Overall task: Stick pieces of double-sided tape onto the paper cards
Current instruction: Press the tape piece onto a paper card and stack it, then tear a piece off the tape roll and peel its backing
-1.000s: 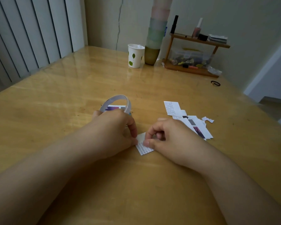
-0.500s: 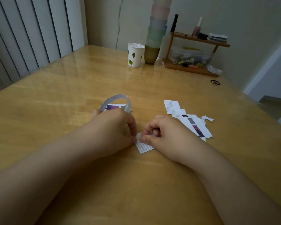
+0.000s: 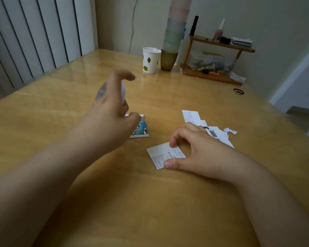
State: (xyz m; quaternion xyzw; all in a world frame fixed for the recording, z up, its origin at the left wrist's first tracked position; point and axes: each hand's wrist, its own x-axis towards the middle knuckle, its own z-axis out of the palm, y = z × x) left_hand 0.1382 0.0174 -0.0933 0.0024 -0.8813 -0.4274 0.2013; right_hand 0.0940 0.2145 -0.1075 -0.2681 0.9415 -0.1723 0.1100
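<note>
Wooden tabletop [image 3: 168,202] fills the head view, and the right hand [image 3: 194,150] pins a printed paper card [image 3: 161,155] flat near centre, thumb and fingertip pressing its edges, likely so it won't slide. Up goes the left hand [image 3: 112,111], blurred, fingers curled around the tape roll [image 3: 101,91], probably tearing a piece free. More cards [image 3: 216,132] wait far right.
</note>
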